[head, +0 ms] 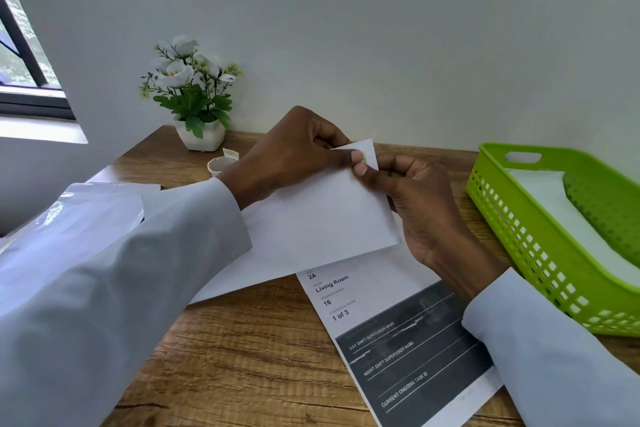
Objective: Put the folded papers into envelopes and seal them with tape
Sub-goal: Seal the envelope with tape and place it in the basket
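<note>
While both thumbs meet at its top edge, the envelope [311, 218] sits pinched between the fingers [360, 155].

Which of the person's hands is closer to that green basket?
Right. The right hand is beside the green basket; the left hand is further away, toward the flower pot.

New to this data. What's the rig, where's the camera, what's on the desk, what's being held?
No robot here: a person works bare-handed, filmed by one wide-angle camera on their head, looking down. The left hand and right hand both pinch the far corner of a white envelope, lifted over the wooden desk. On the desk: a printed station sheet, a tape roll, a potted white flower, and a green basket holding white paper. Clear plastic packaging lies at the left.
</note>
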Motion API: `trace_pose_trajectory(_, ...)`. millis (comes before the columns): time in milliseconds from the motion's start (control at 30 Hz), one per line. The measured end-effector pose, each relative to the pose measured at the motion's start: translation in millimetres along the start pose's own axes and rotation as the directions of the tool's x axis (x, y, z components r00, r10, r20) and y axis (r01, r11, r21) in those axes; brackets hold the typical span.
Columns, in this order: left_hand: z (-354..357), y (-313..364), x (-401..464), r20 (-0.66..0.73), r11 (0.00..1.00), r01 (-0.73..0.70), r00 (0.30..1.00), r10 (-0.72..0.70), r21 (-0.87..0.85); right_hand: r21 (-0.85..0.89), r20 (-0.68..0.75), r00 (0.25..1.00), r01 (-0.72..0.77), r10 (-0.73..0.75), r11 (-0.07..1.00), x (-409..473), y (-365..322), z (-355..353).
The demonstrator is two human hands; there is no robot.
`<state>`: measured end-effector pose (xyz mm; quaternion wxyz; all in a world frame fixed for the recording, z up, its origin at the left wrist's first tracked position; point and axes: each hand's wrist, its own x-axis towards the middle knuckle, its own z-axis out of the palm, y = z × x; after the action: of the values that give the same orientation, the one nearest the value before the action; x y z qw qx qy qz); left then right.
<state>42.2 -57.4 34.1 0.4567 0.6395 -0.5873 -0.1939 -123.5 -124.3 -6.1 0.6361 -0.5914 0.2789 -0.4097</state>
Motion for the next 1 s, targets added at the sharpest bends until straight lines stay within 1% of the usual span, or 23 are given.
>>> trace_pose_trajectory(200, 3.9, -3.6, 1.8, 0.004, 0.993, -0.052, 0.999, 0.052, 0.108, -0.108, 0.107, 0.991, -0.064, 0.076, 0.992, 1.7, -1.7, -7.6)
trace_pose_trajectory(300, 3.5, -3.9, 0.5, 0.028, 0.992, -0.07, 0.997, 0.068, 0.109, -0.131, 0.105, 0.988, -0.095, 0.109, 0.987, 5.1, -5.6, -11.4)
trace_pose_trajectory(400, -13.7, -3.8, -1.4, 0.063, 0.99, -0.028, 0.998, 0.019, 0.138, -0.04, 0.049, 0.993, -0.106, 0.108, 0.994, 10.4, -15.3, -21.4)
trace_pose_trajectory(467, -35.3, -7.9, -5.6, 0.12, 0.98, 0.024, 0.992, -0.049, 0.198, 0.044, -0.007, 0.995, -0.102, 0.103, 0.994, 12.9, -22.1, -30.6)
trace_pose_trajectory(533, -58.7, -16.1, -10.1, 0.146, 0.969, 0.085, 0.982, -0.121, 0.233, 0.063, -0.034, 0.995, -0.089, 0.091, 0.994, 14.1, -26.3, -39.3)
trace_pose_trajectory(600, -75.6, -23.5, -14.0, 0.127, 0.977, 0.108, 0.983, -0.132, 0.184, -0.001, 0.02, 0.997, -0.069, 0.069, 0.998, 12.8, -30.7, -45.3)
trace_pose_trajectory(667, -84.4, -26.5, -16.0, 0.118, 0.988, 0.097, 0.987, -0.111, 0.117, -0.126, 0.153, 0.985, -0.059, 0.079, 0.99, 9.7, -37.8, -49.8)
trace_pose_trajectory(733, -87.9, -24.3, -17.4, 0.164, 0.992, 0.074, 0.982, -0.09, 0.104, -0.274, 0.296, 0.948, -0.031, 0.115, 0.961, 7.0, -48.0, -51.6)
trace_pose_trajectory(800, -88.2, -18.0, -17.2, 0.231, 0.988, 0.041, 0.97, -0.075, 0.148, -0.418, 0.388, 0.909, 0.024, 0.155, 0.908, 6.3, -58.5, -47.3)
trace_pose_trajectory(900, -83.4, -7.1, -12.9, 0.296, 0.982, -0.003, 0.954, -0.054, 0.187, -0.564, 0.465, 0.86, 0.105, 0.209, 0.819, 3.9, -65.7, -31.0)
trace_pose_trajectory(967, -78.8, -2.7, -10.8, 0.258, 0.988, -0.038, 0.966, -0.002, 0.151, -0.604, 0.478, 0.853, 0.145, 0.21, 0.783, 0.1, -65.9, -22.6)
trace_pose_trajectory(1000, -76.9, -1.9, -10.5, 0.2, 0.99, -0.071, 0.979, 0.045, 0.124, -0.606, 0.471, 0.86, 0.154, 0.196, 0.781, -1.4, -65.1, -21.6)
